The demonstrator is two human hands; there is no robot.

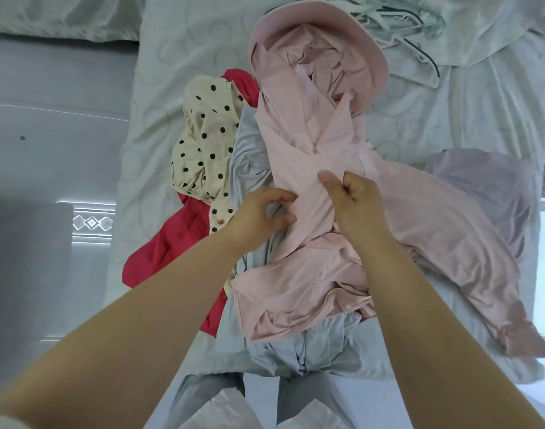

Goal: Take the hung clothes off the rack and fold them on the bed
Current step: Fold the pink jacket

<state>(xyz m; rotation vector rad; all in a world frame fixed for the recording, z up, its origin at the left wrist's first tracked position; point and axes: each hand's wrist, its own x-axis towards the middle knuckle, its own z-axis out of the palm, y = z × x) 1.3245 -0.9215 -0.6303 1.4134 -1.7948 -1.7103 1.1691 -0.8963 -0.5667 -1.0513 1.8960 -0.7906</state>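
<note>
A pink hooded jacket [311, 144] lies spread on the bed [178, 51], hood toward the far side, one sleeve trailing to the lower right. My left hand [261, 216] pinches the jacket's left front edge with curled fingers. My right hand [350, 198] grips a fold of the pink front panel just right of the zipper. Under the jacket lies a pale blue garment [296, 354]. To its left sit a cream polka-dot garment [203, 140] and a red garment [175, 246].
A lilac garment [493, 187] lies at the right of the bed. Several pale clothes hangers [416, 35] are piled beyond the hood. The grey tiled floor [48, 156] runs along the bed's left side. The bed's near edge is by my legs.
</note>
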